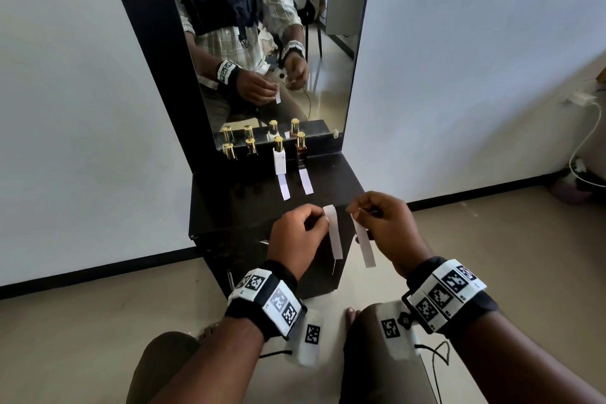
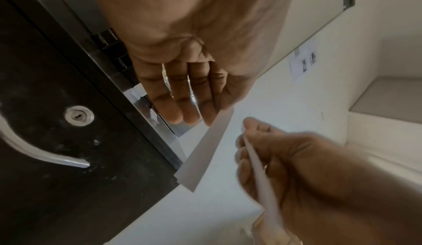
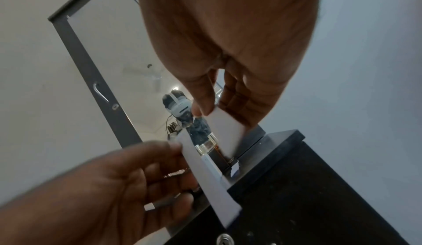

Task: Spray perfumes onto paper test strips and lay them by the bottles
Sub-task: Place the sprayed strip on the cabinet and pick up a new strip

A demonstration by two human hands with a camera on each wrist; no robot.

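Observation:
Each hand holds one white paper strip by its top end, in front of the black cabinet's (image 1: 229, 207) front edge. My left hand (image 1: 323, 220) pinches the left strip (image 1: 335, 233), which hangs down. My right hand (image 1: 355, 208) pinches the right strip (image 1: 364, 244). In the left wrist view the left hand (image 2: 219, 115) holds its strip (image 2: 205, 149). In the right wrist view the right hand (image 3: 212, 111) holds its strip (image 3: 227, 131). Several gold-capped bottles stand at the mirror: two dark ones (image 1: 229, 151), a white one (image 1: 279, 159) and a brown one (image 1: 301, 152). A strip (image 1: 284, 188) lies before the white bottle, and another strip (image 1: 306, 182) before the brown.
A tall mirror (image 1: 262, 43) rises behind the bottles and reflects me. The cabinet door has a metal handle (image 2: 41, 155) and a lock (image 2: 78, 116). My knees and bare feet are below the hands. A white charger and cable (image 1: 587, 128) hang on the right wall.

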